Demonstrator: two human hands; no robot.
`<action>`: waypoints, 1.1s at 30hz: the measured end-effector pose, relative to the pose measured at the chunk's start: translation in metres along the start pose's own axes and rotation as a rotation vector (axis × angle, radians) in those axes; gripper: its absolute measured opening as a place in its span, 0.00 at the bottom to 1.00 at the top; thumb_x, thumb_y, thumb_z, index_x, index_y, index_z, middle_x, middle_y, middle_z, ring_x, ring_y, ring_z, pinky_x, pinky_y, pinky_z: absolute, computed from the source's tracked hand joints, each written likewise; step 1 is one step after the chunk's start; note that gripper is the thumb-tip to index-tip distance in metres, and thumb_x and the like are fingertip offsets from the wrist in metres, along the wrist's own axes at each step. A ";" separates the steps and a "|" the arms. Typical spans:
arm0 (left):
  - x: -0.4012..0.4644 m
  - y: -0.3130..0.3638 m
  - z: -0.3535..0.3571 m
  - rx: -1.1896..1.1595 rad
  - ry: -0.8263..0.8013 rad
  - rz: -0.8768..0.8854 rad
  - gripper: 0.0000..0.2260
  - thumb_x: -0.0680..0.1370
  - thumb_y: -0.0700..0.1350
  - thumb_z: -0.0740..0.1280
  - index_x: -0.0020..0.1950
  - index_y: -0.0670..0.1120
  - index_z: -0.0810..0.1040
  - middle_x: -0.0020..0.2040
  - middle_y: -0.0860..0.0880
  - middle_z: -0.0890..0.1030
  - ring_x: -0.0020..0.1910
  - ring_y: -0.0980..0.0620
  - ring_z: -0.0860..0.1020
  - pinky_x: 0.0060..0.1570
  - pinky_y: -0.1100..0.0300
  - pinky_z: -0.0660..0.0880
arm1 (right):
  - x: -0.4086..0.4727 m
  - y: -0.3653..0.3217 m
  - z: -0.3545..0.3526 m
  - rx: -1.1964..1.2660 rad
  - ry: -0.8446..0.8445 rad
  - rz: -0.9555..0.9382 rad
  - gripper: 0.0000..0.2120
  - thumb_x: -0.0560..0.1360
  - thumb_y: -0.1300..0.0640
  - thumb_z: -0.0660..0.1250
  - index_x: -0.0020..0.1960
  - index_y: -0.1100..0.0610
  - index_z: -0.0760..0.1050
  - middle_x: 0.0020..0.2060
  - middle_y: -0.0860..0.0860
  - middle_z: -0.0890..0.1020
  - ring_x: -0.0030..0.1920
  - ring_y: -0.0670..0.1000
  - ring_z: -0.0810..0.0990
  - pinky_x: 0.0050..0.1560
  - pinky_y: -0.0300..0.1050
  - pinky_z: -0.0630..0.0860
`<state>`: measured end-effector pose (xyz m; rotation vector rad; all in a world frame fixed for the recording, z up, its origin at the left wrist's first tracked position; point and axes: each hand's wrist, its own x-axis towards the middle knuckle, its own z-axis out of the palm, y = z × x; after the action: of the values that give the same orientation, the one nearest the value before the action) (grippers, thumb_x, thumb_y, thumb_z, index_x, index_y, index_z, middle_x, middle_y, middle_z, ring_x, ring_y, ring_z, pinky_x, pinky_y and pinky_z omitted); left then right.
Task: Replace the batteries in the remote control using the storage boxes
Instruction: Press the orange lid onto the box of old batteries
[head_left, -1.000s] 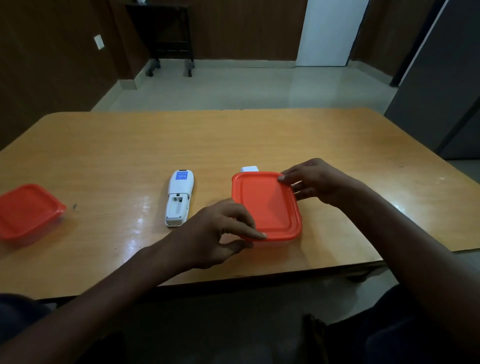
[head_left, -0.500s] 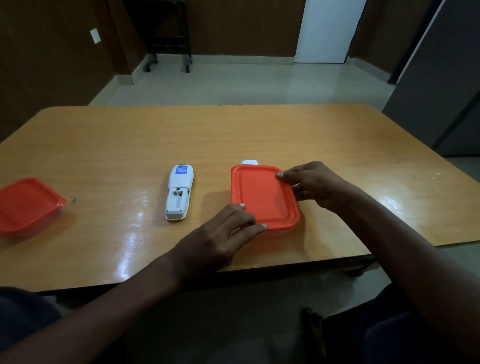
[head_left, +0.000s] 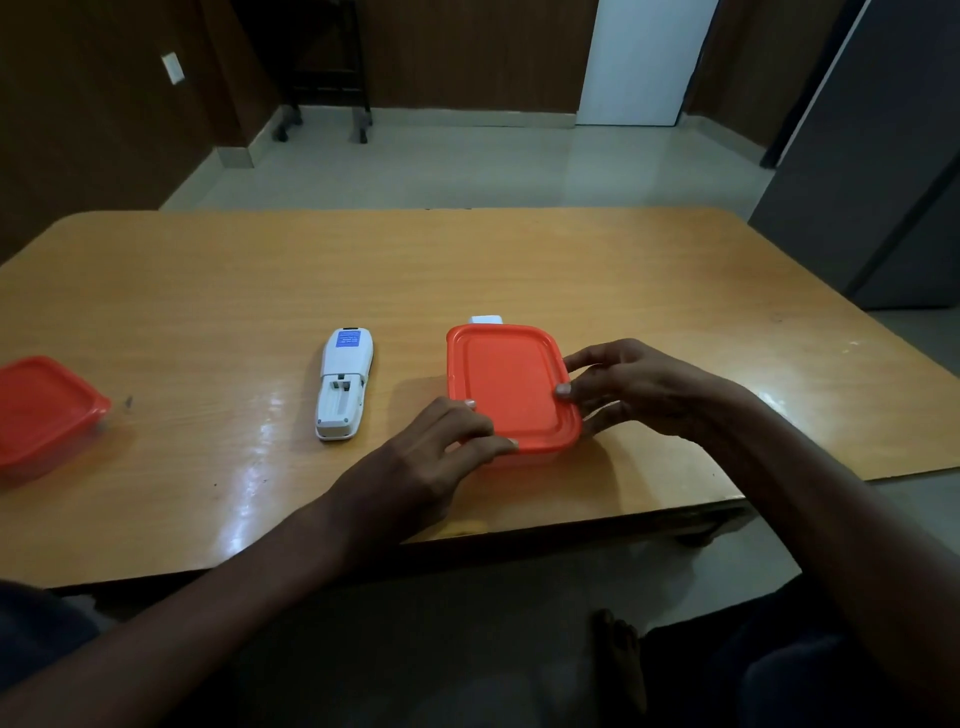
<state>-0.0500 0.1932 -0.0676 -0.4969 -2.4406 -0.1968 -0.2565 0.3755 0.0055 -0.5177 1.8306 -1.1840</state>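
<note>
Orange-lidded box (head_left: 511, 387), lid on, is gripped near table (head_left: 208, 291) centre: left hand (head_left: 415, 467) at near-left corner, right hand (head_left: 639, 384) at right edge. Remote (head_left: 344, 382), battery bay open, lies just left.

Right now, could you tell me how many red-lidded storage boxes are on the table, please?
2. One red-lidded box sits near the table's front edge, held between both hands, right of the remote. The other lies at the far left, partly cut off by the frame.
</note>
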 end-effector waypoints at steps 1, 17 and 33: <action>0.000 0.000 0.000 -0.004 -0.005 -0.003 0.17 0.78 0.34 0.69 0.66 0.42 0.78 0.56 0.41 0.79 0.58 0.44 0.77 0.67 0.48 0.74 | -0.003 0.000 0.000 -0.016 -0.029 0.014 0.26 0.73 0.67 0.75 0.69 0.65 0.72 0.42 0.58 0.86 0.42 0.58 0.86 0.41 0.50 0.85; 0.024 0.003 -0.029 -0.325 -0.099 -0.232 0.12 0.73 0.38 0.75 0.56 0.46 0.85 0.49 0.51 0.83 0.50 0.52 0.78 0.51 0.53 0.77 | 0.002 0.000 0.006 -0.192 0.021 0.027 0.37 0.71 0.46 0.77 0.75 0.54 0.67 0.50 0.59 0.81 0.39 0.54 0.82 0.39 0.52 0.83; 0.032 -0.011 -0.034 -1.160 0.249 -1.488 0.16 0.76 0.39 0.73 0.64 0.40 0.79 0.43 0.43 0.87 0.35 0.52 0.84 0.37 0.59 0.83 | 0.020 -0.001 0.034 -0.143 0.134 -0.154 0.09 0.77 0.59 0.67 0.56 0.58 0.80 0.35 0.52 0.74 0.34 0.50 0.74 0.28 0.43 0.73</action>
<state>-0.0588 0.1843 -0.0213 0.9574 -1.6956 -2.0932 -0.2388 0.3424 -0.0083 -0.6852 2.0298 -1.2205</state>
